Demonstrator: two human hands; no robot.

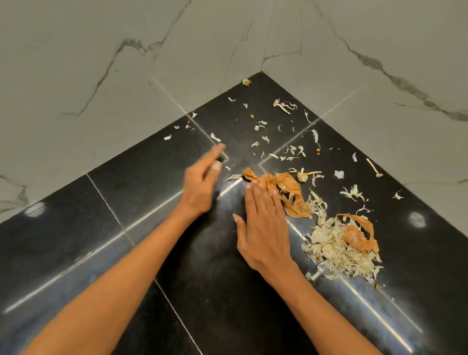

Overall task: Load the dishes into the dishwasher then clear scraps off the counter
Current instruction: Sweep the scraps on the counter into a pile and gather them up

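Onion and garlic scraps lie scattered over the black stone counter (66, 251) in its corner. A heap of pale peels (336, 250) with an orange strip on top sits at the right. A crumpled orange onion skin (285, 187) lies in the middle. My right hand (263, 226) rests flat on the counter, fingers apart, fingertips touching that skin's left edge. My left hand (200, 184) hovers on edge just left of it, blurred, fingers extended toward the corner, holding nothing. Small white flakes (261, 125) dot the counter farther back.
Two grey marble walls (125, 54) meet behind the counter corner. Garlic stems (374, 167) and loose bits lie along the right wall. No dishes or dishwasher are in view.
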